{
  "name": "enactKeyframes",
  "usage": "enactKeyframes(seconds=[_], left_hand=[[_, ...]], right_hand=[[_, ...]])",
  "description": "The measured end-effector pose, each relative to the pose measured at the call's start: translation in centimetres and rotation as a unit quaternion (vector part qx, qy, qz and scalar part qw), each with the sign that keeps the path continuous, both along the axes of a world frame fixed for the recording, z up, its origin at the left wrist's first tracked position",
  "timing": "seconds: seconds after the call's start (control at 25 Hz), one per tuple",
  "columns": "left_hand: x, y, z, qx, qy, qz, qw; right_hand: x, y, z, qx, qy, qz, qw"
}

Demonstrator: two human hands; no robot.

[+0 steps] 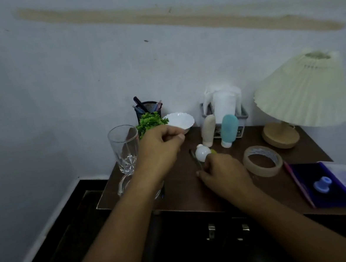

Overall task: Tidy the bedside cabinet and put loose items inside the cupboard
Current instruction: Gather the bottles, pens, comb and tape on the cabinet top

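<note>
The brown bedside cabinet [185, 195] stands against the wall, its cupboard doors [210, 231] closed below. My left hand [159, 149] is raised over the back left of the top, and its curled fingers pinch the near rim of a white scalloped bowl [180, 119]. My right hand [225, 173] rests on the middle of the top with fingers curled. Thumb and forefinger appear to hold the base of a small white round object [202, 153] with a green part beside it. A thin dark stick [195, 159] lies right next to that hand.
Tall glass [124, 148], glass dish [122, 185], pen holder [149, 108] and green plant [149, 122] at the left. Beige bottle [208, 130], blue bottle [229, 130] and tissue holder [223, 101] behind. Tape roll [263, 160], lamp [302, 90] and purple notebook [337, 185] at the right.
</note>
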State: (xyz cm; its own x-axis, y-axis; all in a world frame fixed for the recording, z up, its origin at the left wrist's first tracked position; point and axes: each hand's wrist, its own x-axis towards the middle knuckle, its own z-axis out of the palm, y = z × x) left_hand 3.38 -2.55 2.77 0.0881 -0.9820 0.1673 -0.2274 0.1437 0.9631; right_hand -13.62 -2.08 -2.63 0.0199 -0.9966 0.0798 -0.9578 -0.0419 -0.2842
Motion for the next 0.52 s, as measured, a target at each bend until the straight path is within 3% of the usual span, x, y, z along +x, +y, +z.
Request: enactKeyframes(seconds=[0.12,0.16,0.24,0.32,0.36,0.52], left_hand=[[-0.2,1.0,-2.0,0.016,0.013,0.028,0.999],[-0.2,1.0,-2.5,0.021,0.008,0.032,0.999],[-0.4,0.8,-3.2,0.028,-0.006,0.045,0.999],[-0.7,0.6,-3.1,0.027,0.003,0.056,0.998],[-1.0,0.4,-2.9,0.027,0.024,0.048,0.998],[-1.0,0.3,-1.3,-0.019,0.094,-0.009,0.995]], right_hand=[[-0.1,-0.4,-1.1,0.000,0.007,-0.026,1.000],[-0.2,-0.4,-1.1,0.001,-0.031,-0.032,0.999],[-0.2,0.4,-0.7,0.012,-0.218,-0.040,0.975],[0.1,1.9,0.2,0.035,-0.410,-0.012,0.911],[0.3,2.5,0.6,0.040,-0.457,0.017,0.888],[1.0,3.4,1.3,0.036,-0.484,0.092,0.869]])
